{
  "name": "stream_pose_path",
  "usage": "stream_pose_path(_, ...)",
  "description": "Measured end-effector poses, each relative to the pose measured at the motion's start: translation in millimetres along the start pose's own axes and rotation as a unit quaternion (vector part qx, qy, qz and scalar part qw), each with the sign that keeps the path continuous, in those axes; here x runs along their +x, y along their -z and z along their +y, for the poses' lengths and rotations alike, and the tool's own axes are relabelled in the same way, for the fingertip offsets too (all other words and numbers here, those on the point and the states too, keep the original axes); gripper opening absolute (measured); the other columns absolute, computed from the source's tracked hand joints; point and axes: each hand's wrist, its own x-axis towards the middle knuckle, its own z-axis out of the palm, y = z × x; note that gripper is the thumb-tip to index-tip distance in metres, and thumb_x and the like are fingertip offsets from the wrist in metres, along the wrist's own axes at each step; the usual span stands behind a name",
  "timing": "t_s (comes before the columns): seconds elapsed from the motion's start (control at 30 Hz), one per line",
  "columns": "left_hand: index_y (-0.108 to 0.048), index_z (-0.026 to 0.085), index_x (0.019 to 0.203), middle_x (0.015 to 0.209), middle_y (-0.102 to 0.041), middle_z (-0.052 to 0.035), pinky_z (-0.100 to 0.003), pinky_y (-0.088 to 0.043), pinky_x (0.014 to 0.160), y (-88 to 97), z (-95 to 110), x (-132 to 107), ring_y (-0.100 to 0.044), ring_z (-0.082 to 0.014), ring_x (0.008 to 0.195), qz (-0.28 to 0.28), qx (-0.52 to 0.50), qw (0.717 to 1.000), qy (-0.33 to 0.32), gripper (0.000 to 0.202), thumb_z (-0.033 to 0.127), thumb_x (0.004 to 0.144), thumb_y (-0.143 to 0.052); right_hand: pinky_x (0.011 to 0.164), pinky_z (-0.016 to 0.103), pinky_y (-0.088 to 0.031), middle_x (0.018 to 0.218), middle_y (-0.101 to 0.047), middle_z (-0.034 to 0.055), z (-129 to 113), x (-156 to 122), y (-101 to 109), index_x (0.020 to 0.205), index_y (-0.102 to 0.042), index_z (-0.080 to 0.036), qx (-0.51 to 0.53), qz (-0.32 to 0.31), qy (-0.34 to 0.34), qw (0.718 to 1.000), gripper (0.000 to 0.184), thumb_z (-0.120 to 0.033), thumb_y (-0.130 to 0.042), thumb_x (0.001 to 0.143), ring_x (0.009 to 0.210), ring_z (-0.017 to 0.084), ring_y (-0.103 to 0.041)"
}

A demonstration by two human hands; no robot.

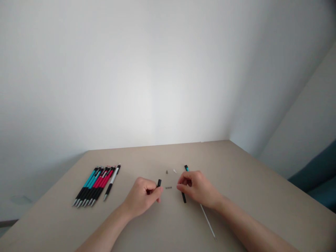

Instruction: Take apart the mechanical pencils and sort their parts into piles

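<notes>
On table (236,164): left hand (141,199) pinches black piece (159,183); right hand (198,189) fingers closed; eight pens (96,185) left

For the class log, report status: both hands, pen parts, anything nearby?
Left hand pinches black pen piece. Right hand over teal-black pen barrel. Small spring between hands. Row of pens lies left.
</notes>
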Motion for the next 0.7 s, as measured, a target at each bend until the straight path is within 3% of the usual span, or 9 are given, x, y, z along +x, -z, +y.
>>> stream_pose_path(0.17, -0.065, 0.012, 0.048, 0.042, -0.054, -0.0014, -0.02, -0.027, 0.043, -0.8, 1.6, -1.2, -0.043, -0.0084, 0.04, -0.02, 0.01, 1.0, -0.016, 0.046, 0.033, 0.085, -0.048, 0.054, 0.021, -0.039, 0.063, -0.066, 0.0029, 1.8, 0.1, -5.2, 0.069, -0.068, -0.016, -0.036, -0.005, -0.04, 0.999, 0.011, -0.022, -0.059, 0.073, 0.058, 0.012, -0.058)
stream_pose_path(0.47, -0.061, 0.013, 0.043, 0.043, -0.058, -0.0032, -0.019, -0.028, 0.042, 0.3, 2.1, -1.8, -0.047, -0.0085, 0.04, -0.023, 0.017, 0.999, -0.018, 0.048, 0.032, 0.085, -0.047, 0.056, 0.022, -0.038, 0.067, -0.067, 0.0023, -8.9, -3.2, -4.3, 0.069, -0.068, -0.018, -0.124, -0.045, -0.044, 0.99, 0.01, -0.019, -0.058, 0.07, 0.062, 0.013, -0.058)
stream_pose_path(0.6, -0.059, 0.013, 0.041, 0.044, -0.06, -0.0039, -0.019, -0.029, 0.042, 0.7, 3.6, -2.3, -0.049, -0.0086, 0.04, -0.024, 0.014, 0.999, -0.02, 0.048, 0.03, 0.085, -0.047, 0.059, 0.024, -0.037, 0.07, -0.068, 0.0025, -10.1, -7.1, 7.5, 0.076, -0.07, -0.02, -0.152, -0.076, -0.025, 0.985, 0.015, -0.032, -0.061, 0.074, 0.065, 0.015, -0.059)
stream_pose_path(0.7, -0.059, 0.013, 0.041, 0.043, -0.06, -0.0039, -0.019, -0.029, 0.042, 1.0, 4.5, -2.4, -0.05, -0.0086, 0.04, -0.024, 0.015, 0.999, -0.023, 0.047, 0.028, 0.084, -0.048, 0.059, 0.026, -0.035, 0.068, -0.067, 0.0004, -11.2, -12.0, 20.9, 0.09, -0.07, -0.023, -0.173, -0.135, 0.018, 0.975, 0.037, -0.051, -0.069, 0.065, 0.065, 0.018, -0.059)
